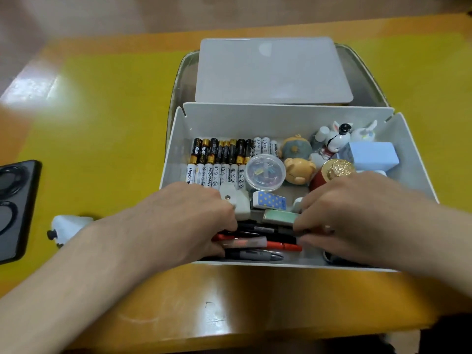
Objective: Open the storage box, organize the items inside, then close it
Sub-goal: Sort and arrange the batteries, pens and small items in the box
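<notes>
A yellow worktop (102,123) with an orange border carries the open storage box (173,139), white, which stands near the front edge. Its translucent lid (273,70) lies flat behind the box, on a metal tray (362,80) of which only the rims show.

At the left edge a dark phone case (15,210) is cut off by the frame, and the left forearm partly covers a small white object (69,224); I cannot tell what it is.

Inside the box, batteries (217,162) lie in two rows at the back left, and beside them are a round clear container (265,172), a bear figurine (297,169), a rabbit figurine (334,139), a light blue box (370,154) and a gold-topped red object (337,169).

Both hands reach into the front part of the box. The left hand (189,221) and the right hand (357,213) have their fingers curled down over a bundle of pens (265,238), black and red, each at one end of it. The fingertips are hidden, but both hands seem to grip the bundle. Between the hands lie a dotted blue eraser (269,200) and a pale green eraser (279,217).
</notes>
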